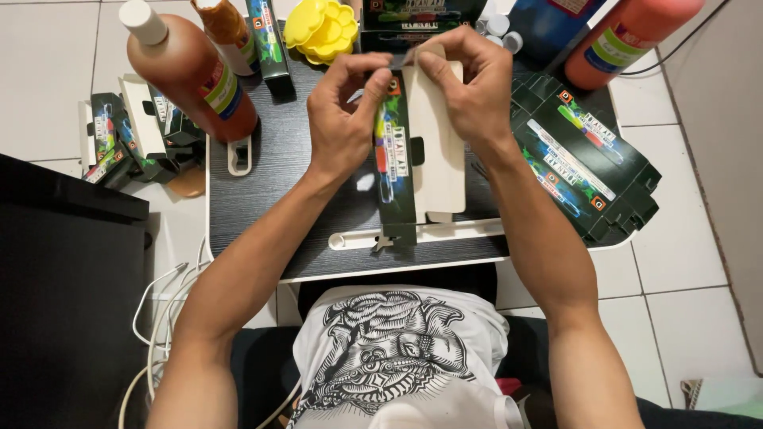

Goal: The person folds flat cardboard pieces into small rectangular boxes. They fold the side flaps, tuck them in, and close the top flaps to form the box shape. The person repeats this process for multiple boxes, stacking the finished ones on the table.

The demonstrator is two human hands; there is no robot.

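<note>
A flat, unfolded cardboard carton [420,151], dark printed outside and plain beige inside, lies lengthwise on the small black table [270,191]. My left hand [343,111] pinches its far end on the printed side. My right hand [470,75] grips the same far end on the beige flap side. Both hands meet at the carton's top edge, fingers bent around the cardboard. The carton's near end rests by a white slot in the table's front edge.
A stack of flat dark cartons [586,163] lies at the table's right. A brown paint bottle [187,67] stands far left, an orange bottle [628,36] far right, a yellow palette [322,30] behind. More cartons [131,135] sit on the tiled floor left. White cables [159,310] hang left.
</note>
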